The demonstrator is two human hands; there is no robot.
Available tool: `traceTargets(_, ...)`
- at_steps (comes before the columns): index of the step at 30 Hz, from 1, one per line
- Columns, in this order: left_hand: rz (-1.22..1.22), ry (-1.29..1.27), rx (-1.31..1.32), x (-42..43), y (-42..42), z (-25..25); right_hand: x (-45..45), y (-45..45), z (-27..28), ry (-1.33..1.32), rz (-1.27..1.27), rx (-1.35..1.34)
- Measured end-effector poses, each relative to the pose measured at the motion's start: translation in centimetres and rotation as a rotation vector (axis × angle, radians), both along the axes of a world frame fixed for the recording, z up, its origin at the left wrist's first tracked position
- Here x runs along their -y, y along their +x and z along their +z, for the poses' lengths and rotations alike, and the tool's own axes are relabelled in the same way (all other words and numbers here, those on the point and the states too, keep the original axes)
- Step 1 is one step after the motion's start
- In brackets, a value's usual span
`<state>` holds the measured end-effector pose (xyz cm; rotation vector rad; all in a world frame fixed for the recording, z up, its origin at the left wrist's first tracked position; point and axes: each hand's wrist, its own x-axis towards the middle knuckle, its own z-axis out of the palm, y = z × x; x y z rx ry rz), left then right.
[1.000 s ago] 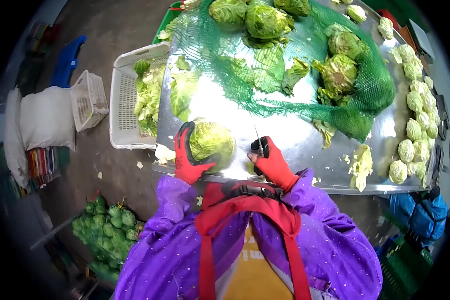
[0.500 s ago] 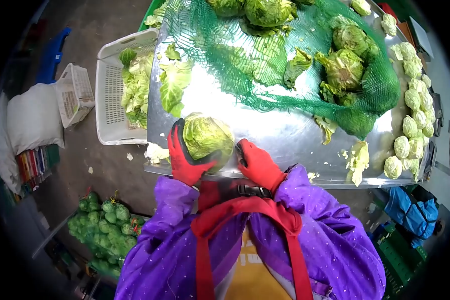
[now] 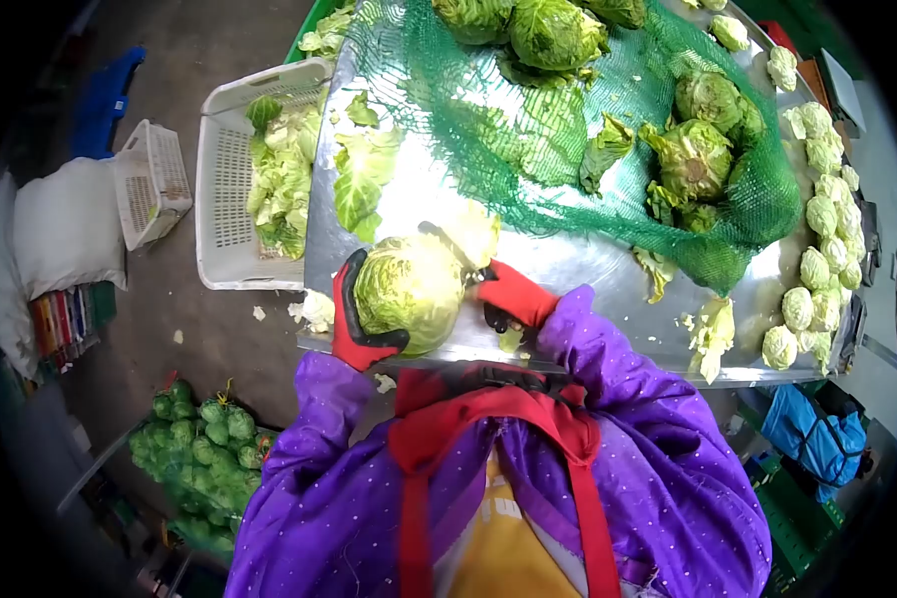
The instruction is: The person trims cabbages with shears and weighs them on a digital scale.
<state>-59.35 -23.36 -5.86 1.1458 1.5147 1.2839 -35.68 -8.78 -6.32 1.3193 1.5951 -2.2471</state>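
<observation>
My left hand (image 3: 361, 314), in a red glove with black palm and fingers, wraps round the left and near side of a pale green cabbage (image 3: 409, 292) on the metal table. At the cabbage's right side is my right hand (image 3: 516, 299) in a similar glove, its fingers curled closed. What those fingers grip is hidden. A loose pale leaf (image 3: 471, 234) stands out from the cabbage's upper right, close to the right fingertips. A small leaf scrap (image 3: 510, 341) lies below the right hand.
Several untrimmed cabbages (image 3: 695, 159) lie on green netting (image 3: 528, 204) farther back. Small pale heads (image 3: 797, 308) line the table's right edge. A white crate (image 3: 219, 189) with leaves stands at the left. Netted cabbages (image 3: 204, 453) sit lower left.
A leaf now stands away from the cabbage's upper right. The cabbage's paler surface faces up, and my left hand has shifted to its lower left. My right hand has moved slightly right.
</observation>
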Motion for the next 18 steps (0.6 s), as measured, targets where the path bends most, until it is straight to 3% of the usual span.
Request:
traceTargets(3, -0.025, -0.074, 0.075, 0.3, -0.2, 1.2, 0.1, 0.5, 0.5, -0.098, -0.098, -0.069)
traceTargets(6, 0.108, -0.114, 0.474, -0.3, 1.3, 4.0, 1.0, 1.4, 3.3, 0.418, -0.133, -0.17)
traceTargets(7, 0.134, -0.1, 0.195, -0.5, 2.5, 4.3, 0.6, 1.2, 8.3, 0.224, -0.086, -0.062)
traceTargets(8, 0.286, -0.189, 0.275, -1.5, 4.8, 6.0, 0.8, 1.6, 8.1, 0.18, -0.138, -0.023)
traceTargets(10, 0.328, -0.119, 0.234, -1.5, 5.8, 5.3, 1.1, 2.9, 6.8, 0.094, -0.25, 0.049)
traceTargets(12, 0.274, -0.085, 0.174, -0.6, 6.1, 4.2, 0.9, 5.9, 3.3, -0.085, -0.535, 0.027)
traceTargets(14, 0.239, -0.032, 0.214, -0.6, 6.0, 3.3, 1.8, 8.0, 1.9, 0.008, -0.466, 0.14)
traceTargets(16, 0.215, -0.087, 0.279, -0.9, 5.9, 4.2, 2.7, 8.2, 5.1, 0.129, -0.326, 0.134)
traceTargets(18, 0.08, -0.065, 0.102, -2.2, 4.4, 4.0, 2.7, 6.7, 7.8, 0.368, -0.277, 0.046)
